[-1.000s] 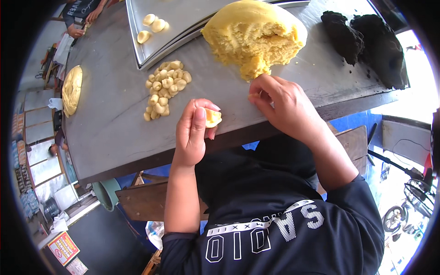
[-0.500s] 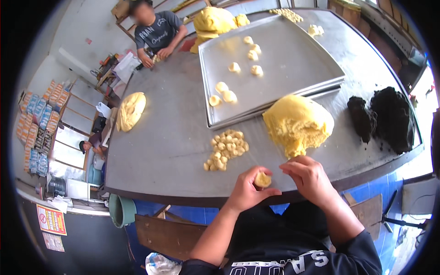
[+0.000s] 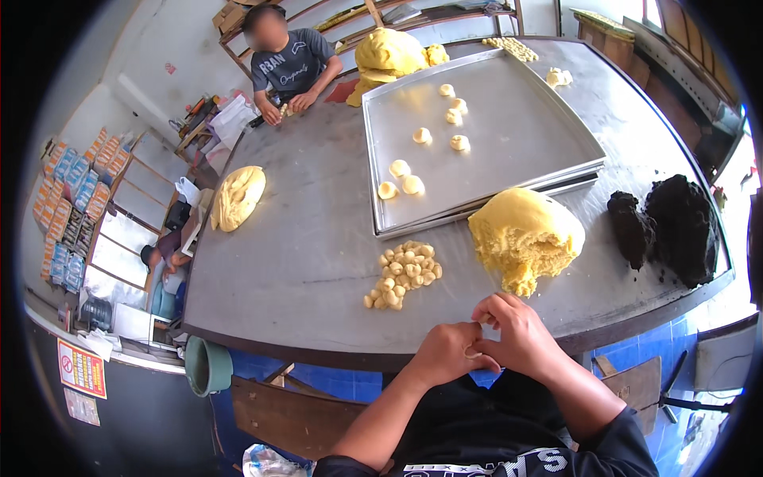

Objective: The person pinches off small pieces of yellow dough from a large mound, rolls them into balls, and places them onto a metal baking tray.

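My left hand point(image 3: 451, 351) is closed around a piece of pale dough point(image 3: 470, 350), mostly hidden by its fingers. Right beside it, my right hand point(image 3: 513, 334) has its thumb at that piece and a small pale bit point(image 3: 484, 319) in its curled fingers. Just beyond them lie a pile of small cream dough balls point(image 3: 407, 270) and a large torn yellow dough mound point(image 3: 526, 230). Two dark, crumbly masses point(image 3: 679, 226) sit at the table's right.
Stacked metal trays point(image 3: 509, 119) hold several dough pieces on the steel table point(image 3: 294, 310). A flattened dough lump point(image 3: 238, 199) lies left. A co-worker point(image 3: 290, 63) handles small pieces near more dough point(image 3: 389, 56); another person point(image 3: 159, 254) is at far left. A green bucket point(image 3: 208, 366) stands below.
My view has tilted up, showing more table and the co-worker. My hands have come together; the dough piece visible in my left hand earlier is now mostly covered.
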{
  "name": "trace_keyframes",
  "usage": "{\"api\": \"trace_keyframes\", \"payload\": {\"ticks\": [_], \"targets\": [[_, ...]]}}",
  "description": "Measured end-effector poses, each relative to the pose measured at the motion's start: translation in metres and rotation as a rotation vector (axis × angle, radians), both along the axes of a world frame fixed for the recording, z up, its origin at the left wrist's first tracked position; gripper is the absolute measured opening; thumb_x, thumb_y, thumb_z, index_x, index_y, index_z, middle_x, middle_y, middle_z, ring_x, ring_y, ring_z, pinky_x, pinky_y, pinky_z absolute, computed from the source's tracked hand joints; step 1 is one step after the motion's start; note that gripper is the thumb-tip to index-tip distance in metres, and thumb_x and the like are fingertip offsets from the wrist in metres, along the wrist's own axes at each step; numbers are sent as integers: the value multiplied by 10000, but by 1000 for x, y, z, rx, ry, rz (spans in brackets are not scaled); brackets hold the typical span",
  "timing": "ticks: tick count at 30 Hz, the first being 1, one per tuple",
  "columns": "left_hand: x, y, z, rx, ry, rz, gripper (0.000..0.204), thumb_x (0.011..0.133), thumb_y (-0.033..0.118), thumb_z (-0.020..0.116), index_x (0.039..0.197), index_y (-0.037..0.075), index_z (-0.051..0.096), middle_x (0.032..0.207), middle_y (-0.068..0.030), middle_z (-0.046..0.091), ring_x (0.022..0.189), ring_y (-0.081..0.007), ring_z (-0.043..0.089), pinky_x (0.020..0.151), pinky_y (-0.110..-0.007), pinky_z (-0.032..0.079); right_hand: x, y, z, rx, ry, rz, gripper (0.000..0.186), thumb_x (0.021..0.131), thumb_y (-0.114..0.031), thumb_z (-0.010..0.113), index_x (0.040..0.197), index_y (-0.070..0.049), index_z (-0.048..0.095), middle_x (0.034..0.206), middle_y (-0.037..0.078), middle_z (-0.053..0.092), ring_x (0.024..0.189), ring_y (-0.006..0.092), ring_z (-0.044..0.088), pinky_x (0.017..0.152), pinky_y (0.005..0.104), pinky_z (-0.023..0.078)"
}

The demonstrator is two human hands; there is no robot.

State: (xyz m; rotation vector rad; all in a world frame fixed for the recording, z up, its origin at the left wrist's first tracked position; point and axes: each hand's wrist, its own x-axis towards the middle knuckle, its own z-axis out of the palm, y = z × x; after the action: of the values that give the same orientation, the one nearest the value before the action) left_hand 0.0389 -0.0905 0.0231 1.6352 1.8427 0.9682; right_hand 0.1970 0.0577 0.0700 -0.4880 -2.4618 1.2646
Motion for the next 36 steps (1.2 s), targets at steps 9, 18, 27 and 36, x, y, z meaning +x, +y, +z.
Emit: {"api": "trace_keyframes", "payload": {"ticks": [9, 18, 27, 36], "targets": [[-9, 4, 7, 120, -306, -26, 522, 840, 419, 1033, 842, 38, 677, 808, -97, 712, 720, -282, 697, 709, -394, 562, 13, 36, 7, 347, 65, 27, 481, 850, -102, 845, 1319, -44, 757, 1191, 128, 746, 1148, 361, 732, 946, 492, 633], [-15, 0, -11, 267, -505, 27, 422, 1008, 296, 936, 861, 39, 635, 943, -30, 633, 821, -131, 594, 722, -324, 492, 18, 47, -24, 673, -155, -7, 328, 886, -75, 723, 1203, -12, 781, 1203, 133, 704, 1172, 339, 682, 1020, 453, 617], [-18, -2, -24, 250, -747, 198, 380, 1193, 310, 716, 929, 39, 692, 833, -15, 704, 724, -79, 611, 713, -272, 502, 24, 5, -50, 545, -8, -239, 436, 988, -135, 801, 1385, 25, 718, 1453, 219, 691, 1394, 415, 668, 1101, 487, 610], [-12, -5, 6, 223, 127, 120, 235, 997, -52, 825, 1217, -35, 742, 1389, -184, 762, 1150, -289, 786, 960, -416, 670, 2, 45, -31, 737, -23, -239, 203, 919, -83, 696, 1105, -23, 753, 1116, 118, 699, 1119, 313, 726, 871, 409, 665]]}}
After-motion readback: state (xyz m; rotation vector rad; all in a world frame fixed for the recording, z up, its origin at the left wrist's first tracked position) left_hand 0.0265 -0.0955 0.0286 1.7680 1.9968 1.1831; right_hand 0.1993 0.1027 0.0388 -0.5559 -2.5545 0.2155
